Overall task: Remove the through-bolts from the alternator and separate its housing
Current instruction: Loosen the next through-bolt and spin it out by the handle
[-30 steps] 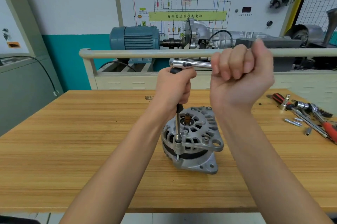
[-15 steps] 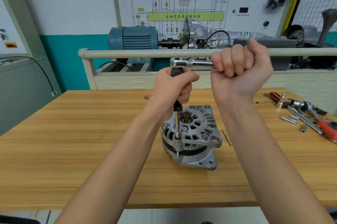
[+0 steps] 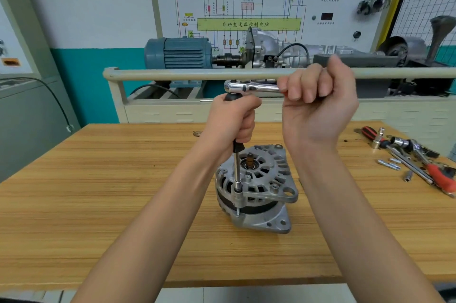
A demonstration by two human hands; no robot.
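The left hand (image 3: pixel 233 117) gripped the black-handled extension bar (image 3: pixel 237 171) upright on the grey cast-metal alternator (image 3: pixel 256 189); the right hand (image 3: pixel 318 102) curled its fingers (image 3: pixel 306 85) round the chrome ratchet handle (image 3: pixel 251 87).

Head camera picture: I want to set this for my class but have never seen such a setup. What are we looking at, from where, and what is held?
The camera sits on the person's head, looking forward and down at a wooden table. An alternator stands on it. The left hand holds the black grip of an upright extension bar whose socket sits over a through-bolt. The right hand grips the handle of a ratchet wrench on the bar's top. Loose tools lie to the right.
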